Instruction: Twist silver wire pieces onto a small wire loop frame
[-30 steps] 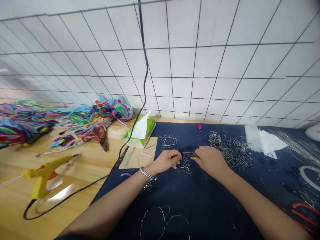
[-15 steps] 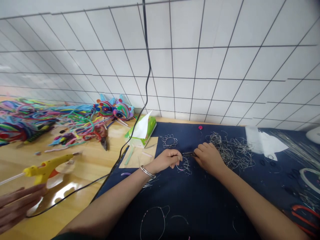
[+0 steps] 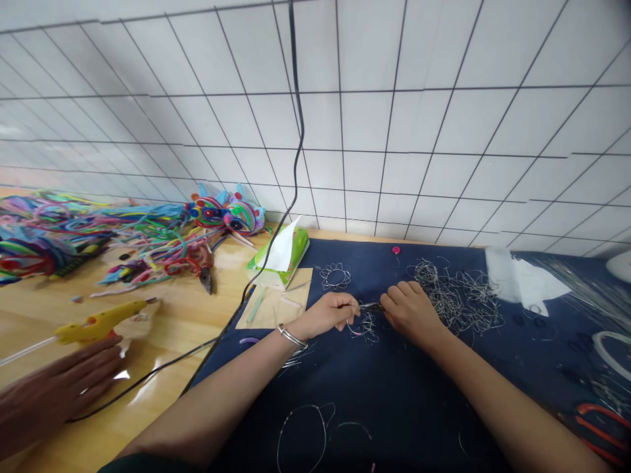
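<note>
My left hand (image 3: pixel 326 315), with a silver bangle at its wrist, pinches a thin silver wire piece (image 3: pixel 365 330) that curls in loops below the fingertips and has a small pink spot. My right hand (image 3: pixel 410 311) is closed around dark pliers (image 3: pixel 371 307), whose jaws point left and meet the wire at my left fingertips. The exact contact is too small to make out. Beyond my left hand lies a flower-shaped wire ring (image 3: pixel 336 276). A heap of tangled wire (image 3: pixel 458 303) lies just past my right hand.
A co-worker's hand (image 3: pixel 73 387) is beside a yellow glue gun (image 3: pixel 101 320) on the wooden table. A black cable (image 3: pixel 296 157) hangs down across the green tissue pack (image 3: pixel 290 263). Colourful cords (image 3: pixel 142 230) lie at left. Orange-handled scissors (image 3: pixel 604 427) are at right.
The co-worker's hand has moved right, below the glue gun, which has tilted flatter onto the table. My hands have stayed nearly in place, still holding the wire piece and the pliers.
</note>
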`<state>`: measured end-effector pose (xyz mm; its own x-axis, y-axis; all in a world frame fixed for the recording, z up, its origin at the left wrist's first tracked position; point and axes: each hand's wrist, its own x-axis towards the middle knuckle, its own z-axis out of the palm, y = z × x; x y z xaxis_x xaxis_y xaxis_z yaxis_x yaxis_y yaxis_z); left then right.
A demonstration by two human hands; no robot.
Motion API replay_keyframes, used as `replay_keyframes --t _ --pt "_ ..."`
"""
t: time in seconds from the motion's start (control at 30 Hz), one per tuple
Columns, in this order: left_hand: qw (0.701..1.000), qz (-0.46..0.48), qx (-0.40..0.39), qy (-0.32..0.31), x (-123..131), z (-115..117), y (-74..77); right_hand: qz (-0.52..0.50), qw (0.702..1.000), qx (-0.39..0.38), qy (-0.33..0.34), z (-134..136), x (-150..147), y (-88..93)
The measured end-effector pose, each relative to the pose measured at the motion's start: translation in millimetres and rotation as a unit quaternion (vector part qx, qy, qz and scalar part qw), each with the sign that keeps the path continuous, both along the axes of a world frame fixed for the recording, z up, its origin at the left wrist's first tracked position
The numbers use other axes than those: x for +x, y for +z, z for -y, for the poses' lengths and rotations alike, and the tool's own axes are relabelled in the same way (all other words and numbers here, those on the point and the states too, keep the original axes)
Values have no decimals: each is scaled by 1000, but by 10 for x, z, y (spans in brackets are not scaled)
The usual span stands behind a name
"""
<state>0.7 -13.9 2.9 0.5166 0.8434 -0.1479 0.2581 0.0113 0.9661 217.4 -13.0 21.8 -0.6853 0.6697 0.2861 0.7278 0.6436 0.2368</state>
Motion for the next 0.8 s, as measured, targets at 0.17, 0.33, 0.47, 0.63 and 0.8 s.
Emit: replay_keyframes --t 0.17,0.33,0.47,0.63,0.8 --pt "1000 0 -5 19 6 -6 -34 -22 1000 15 -7 -36 16 -37" --pt "1000 -3 -8 14 -1 -8 -52 -38 999 29 6 -45 10 -59" --pt "1000 -3 -10 24 -4 -8 -62 -38 999 35 13 -32 5 -53" --pt "999 7 -9 31 10 3 -78 -30 999 30 14 -21 3 -66" --pt "999 27 -19 37 35 30 -68 -25 999 28 9 -19 0 -104"
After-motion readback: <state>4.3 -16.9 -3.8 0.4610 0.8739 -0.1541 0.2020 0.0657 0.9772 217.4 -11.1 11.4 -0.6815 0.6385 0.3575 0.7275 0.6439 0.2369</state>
